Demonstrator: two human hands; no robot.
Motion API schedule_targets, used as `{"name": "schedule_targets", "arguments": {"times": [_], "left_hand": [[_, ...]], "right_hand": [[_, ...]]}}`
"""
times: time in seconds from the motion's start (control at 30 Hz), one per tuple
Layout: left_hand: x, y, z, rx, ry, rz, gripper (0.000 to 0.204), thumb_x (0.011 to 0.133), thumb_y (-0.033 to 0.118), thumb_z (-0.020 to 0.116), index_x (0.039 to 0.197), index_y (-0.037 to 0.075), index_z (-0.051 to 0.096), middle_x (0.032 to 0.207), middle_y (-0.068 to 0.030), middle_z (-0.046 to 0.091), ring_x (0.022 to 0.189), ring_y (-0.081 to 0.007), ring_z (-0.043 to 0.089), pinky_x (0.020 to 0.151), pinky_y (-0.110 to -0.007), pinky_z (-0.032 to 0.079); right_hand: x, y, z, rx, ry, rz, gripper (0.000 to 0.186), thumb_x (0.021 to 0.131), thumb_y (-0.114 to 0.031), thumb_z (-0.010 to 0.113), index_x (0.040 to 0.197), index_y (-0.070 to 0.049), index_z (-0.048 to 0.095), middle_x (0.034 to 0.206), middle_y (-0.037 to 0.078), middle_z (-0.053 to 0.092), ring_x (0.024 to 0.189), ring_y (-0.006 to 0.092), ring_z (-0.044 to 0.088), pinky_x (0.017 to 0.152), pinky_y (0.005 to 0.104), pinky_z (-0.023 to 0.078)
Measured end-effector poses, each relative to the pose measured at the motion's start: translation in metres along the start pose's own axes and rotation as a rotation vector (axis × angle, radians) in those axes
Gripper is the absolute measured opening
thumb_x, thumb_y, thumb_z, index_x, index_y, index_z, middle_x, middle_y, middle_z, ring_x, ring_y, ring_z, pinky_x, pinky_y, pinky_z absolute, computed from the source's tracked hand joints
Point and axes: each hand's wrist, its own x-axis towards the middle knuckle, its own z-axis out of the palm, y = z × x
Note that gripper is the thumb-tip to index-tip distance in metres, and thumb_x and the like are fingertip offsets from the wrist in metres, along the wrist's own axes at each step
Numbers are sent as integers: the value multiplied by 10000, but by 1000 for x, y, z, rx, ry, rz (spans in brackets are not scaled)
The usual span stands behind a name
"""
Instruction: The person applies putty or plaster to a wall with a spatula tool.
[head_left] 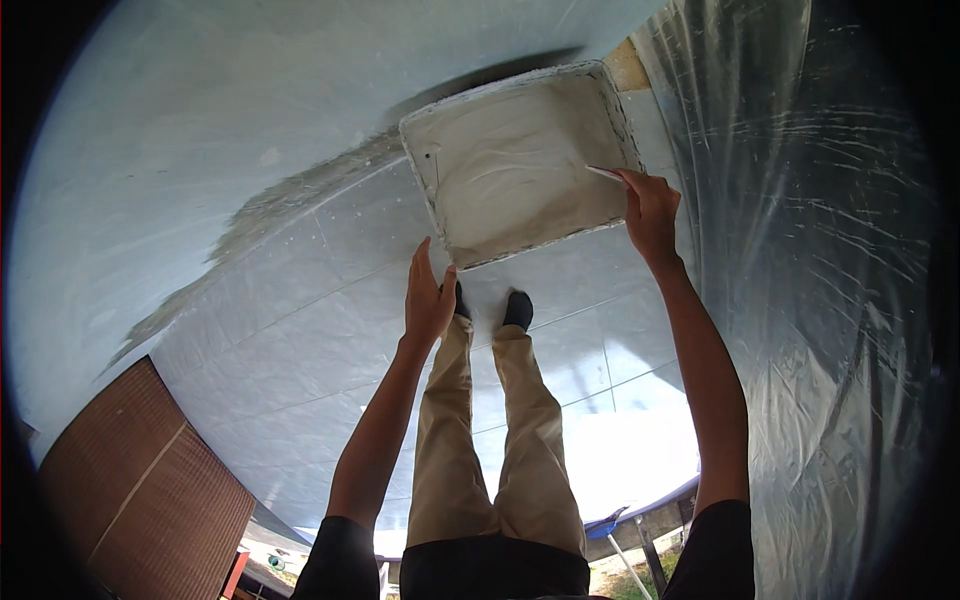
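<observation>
1. Head view: a shallow, squarish tray (427,190) lies ahead of the person, beyond the dark shoes (518,310) and beside a pale surface (250,100) with a rough grey strip (290,195). Whether it rests on the floor (300,300) or is raised, I cannot tell.
2. Smooth grey paste (510,170) spreads across its inside, with streaks on top and crusted residue along the rim.
3. The right hand (652,212) is pinched around a thin tool (604,173), its tip pointing left over the paste near the tray's right side. Whether tip and paste touch is unclear.
4. The left hand (430,295) is spread, fingers extended and thumb apart, at the tray's near left corner; actual contact cannot be told.
5. The tool looks light and slim, probably best pinched at its right end, clear of the paste.
6. The tray seems stiff; its load is likely heavy, soft and slippery if wet. Opposite rims would make the steadiest hold, kept level.
7. Clear plastic sheeting (800,200) hangs at right.
</observation>
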Motion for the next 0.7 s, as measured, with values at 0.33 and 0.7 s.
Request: {"name": "schedule_targets", "arguments": {"times": [0.33, 0.7], "left_hand": [[0, -3, 6, -59, 11, -2, 628, 999, 238, 546, 1523, -3, 298, 1513, -256, 393, 1414, -402, 380, 1163, -455, 323], [0, -4, -1, -78, 27, 4, 627, 999, 235, 544, 1522, -11, 298, 1515, -257, 389, 1417, -403, 373, 1167, -455, 317]], "right_hand": [[-10, 3, -2, -132, -92, 0, 286, 917, -11, 594, 1132, -158, 711, 1012, -3, 720, 961, 190, 608, 891, 396, 321], [13, -5, -21, -139, -265, -25, 272, 912, -1, 589, 1101, -139, 728, 1030, 16, 738, 927, 194, 608, 849, 382, 317]]}}
